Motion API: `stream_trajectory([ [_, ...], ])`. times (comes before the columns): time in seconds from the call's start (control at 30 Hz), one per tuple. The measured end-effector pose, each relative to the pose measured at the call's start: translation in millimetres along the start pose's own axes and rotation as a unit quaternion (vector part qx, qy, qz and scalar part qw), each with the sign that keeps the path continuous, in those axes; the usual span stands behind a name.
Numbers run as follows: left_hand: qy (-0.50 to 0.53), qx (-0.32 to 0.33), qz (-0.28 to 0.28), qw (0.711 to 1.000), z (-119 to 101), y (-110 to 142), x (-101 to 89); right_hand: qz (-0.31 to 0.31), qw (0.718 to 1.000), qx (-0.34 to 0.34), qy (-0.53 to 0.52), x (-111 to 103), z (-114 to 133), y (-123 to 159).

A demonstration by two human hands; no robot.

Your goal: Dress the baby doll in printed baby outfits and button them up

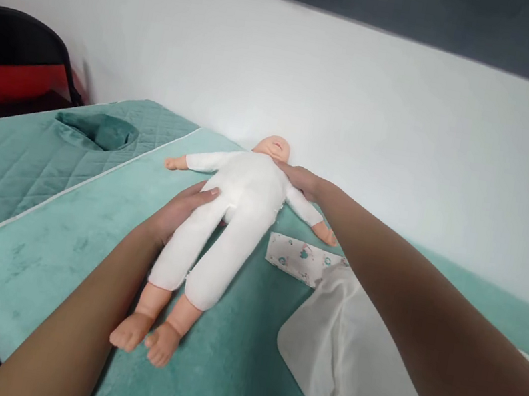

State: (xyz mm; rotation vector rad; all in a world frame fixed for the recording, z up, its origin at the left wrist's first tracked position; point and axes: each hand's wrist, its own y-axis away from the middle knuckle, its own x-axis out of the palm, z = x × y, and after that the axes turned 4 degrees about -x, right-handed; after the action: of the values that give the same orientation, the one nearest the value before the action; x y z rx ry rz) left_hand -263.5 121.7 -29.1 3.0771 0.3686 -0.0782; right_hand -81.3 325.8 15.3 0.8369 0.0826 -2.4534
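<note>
A baby doll [248,188] with a white cloth body lies on its back on the green padded bed cover [224,380]. Its head points to the wall and its bare feet point towards me. My left hand [186,212] grips the doll at the hip, thumb on top, other fingers partly hidden along its side. At the doll's neck and shoulder, my right hand [301,178] holds on, its fingertips hidden by the body. A white cloth [346,347] with a patterned band [302,260] lies to the right, partly under my right forearm.
A quilted green cover [1,161] with a round face hole [100,131] is on the left. Beyond it stands a black and red chair [17,65]. The white wall [361,106] rises right behind the bed, with a dark panel [377,7] above.
</note>
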Motion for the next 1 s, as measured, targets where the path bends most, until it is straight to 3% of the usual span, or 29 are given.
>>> stream_trajectory([
  [0.13, 0.081, 0.026, 0.029, 0.996, -13.3, 14.7, 31.9, 0.048, 0.997, 0.055, 0.027, -44.4, 12.2, 29.8],
  [0.3, 0.176, 0.016, 0.097, 0.98, -31.5, 47.2, 118.1, -0.011, 0.994, 0.085, 0.07, -117.5, 12.0, 102.8],
  [0.47, 0.173, -0.035, 0.153, 0.972, -28.6, 94.0, 215.5, -0.064, 0.978, 0.134, 0.148, -164.0, -25.3, 189.9],
  [0.57, 0.14, -0.06, 0.173, 0.973, -16.9, 116.9, 253.9, -0.1, 0.967, 0.147, 0.184, -175.8, -58.2, 231.0],
  [0.67, 0.098, -0.063, 0.198, 0.973, -6.8, 131.1, 271.3, -0.106, 0.964, 0.15, 0.191, -179.5, -88.0, 258.0],
  [0.8, 0.043, -0.054, 0.24, 0.968, -0.5, 136.1, 275.0, -0.076, 0.97, 0.124, 0.193, -173.7, -113.6, 274.2],
  [0.9, 0.003, -0.038, 0.24, 0.97, 4.9, 131.7, 275.7, -0.07, 0.967, 0.107, 0.222, -168.0, -119.8, 277.5],
  [1.0, -0.048, 0.021, 0.204, 0.978, 12.8, 122.7, 276.7, -0.085, 0.946, 0.11, 0.294, -166.3, -114.4, 275.8],
])
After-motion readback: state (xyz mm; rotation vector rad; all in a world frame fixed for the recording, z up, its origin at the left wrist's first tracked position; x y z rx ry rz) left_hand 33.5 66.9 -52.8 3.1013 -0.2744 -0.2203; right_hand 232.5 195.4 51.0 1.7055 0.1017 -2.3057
